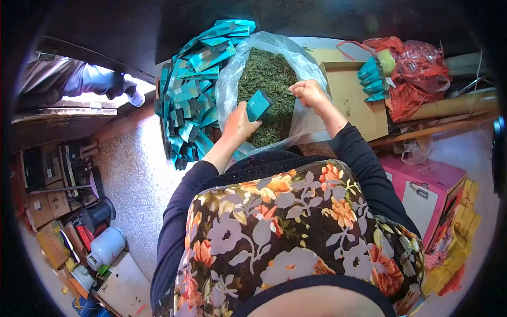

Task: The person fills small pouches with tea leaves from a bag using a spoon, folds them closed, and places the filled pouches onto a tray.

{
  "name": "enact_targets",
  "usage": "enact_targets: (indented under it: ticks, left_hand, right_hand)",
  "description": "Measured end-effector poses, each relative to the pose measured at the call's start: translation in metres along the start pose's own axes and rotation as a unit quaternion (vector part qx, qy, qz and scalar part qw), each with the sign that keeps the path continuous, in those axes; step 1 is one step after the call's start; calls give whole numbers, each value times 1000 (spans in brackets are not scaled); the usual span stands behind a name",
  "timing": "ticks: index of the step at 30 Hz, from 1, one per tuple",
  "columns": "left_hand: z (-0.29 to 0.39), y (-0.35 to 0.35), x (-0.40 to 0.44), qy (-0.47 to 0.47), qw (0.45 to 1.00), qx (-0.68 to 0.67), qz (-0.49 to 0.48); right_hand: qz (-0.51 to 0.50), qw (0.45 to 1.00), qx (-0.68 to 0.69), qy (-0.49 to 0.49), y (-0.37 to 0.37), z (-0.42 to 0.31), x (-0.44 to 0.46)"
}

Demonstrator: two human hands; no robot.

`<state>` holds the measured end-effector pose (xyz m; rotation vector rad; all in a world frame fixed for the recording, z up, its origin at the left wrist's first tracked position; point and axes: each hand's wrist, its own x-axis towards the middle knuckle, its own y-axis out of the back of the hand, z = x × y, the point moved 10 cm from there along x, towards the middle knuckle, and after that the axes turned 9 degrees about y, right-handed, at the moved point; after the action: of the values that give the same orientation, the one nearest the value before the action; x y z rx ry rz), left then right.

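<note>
A clear plastic bag (232, 71) stands wide open, full of dried green leaves (264, 68). Over its left part, my left hand (240, 126) holds a small teal packet (258, 106), tilted, with its dark end toward the upper right. At the bag's right side my right hand (310, 95) has its fingers pinched together; whatever is between the fingertips is too small to name. Many teal packets (185, 95) lie heaped to the left of the bag.
A shallow cardboard box (351, 100) with a few teal packets (373, 79) sits to the right, beside red plastic bags (420, 74). A pink box (422, 185) stands at the right. Another person's leg (95, 79) shows at upper left. A gas cylinder (108, 245) is lower left.
</note>
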<state>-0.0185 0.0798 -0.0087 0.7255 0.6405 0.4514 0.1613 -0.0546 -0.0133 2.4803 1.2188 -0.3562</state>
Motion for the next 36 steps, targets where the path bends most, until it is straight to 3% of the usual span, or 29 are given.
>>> enact_targets:
  ticks: [7,11,13,15,20,21,23,24,25,28,32,36]
  left_hand:
    - [2,0,4,20,999,30,-7]
    - [12,3,3,-22,997,68,28]
    - [12,2,4,-28,996,77,30]
    - [11,0,5,-29,997,65,27]
    - [11,-5,8,-40,997,62,24]
    - [12,-6,7,-46,998,43,22]
    - [12,-7,5,-54,997,41,23]
    - [10,-8,5,-50,998,22,18]
    - [8,-9,5,-47,999,2,14]
    - [4,-10,1,-57,998,-17,11]
    - [-6,-11,1,-44,998,-41,6]
    - [-11,-8,-2,-32,999,-43,10]
  right_hand:
    - [-24,998,-46,23,-7,-12,-1]
    - [-38,997,-59,24,-13,-1,8]
    - [-47,986,-120,110,-18,-14,10]
    - [-61,977,-165,117,-23,-18,9]
    - [4,887,-403,226,-46,-64,-20]
    - [6,855,-422,300,-56,-75,-29]
    - [-21,827,-468,310,-68,-74,-34]
    - [-11,802,-461,378,-72,-85,-45]
    - [-11,802,-462,379,-71,-85,-46]
    - [14,677,-468,568,-85,-112,-84]
    - [41,690,-454,563,-72,-127,-92]
    - [141,767,-418,465,-35,-116,-67]
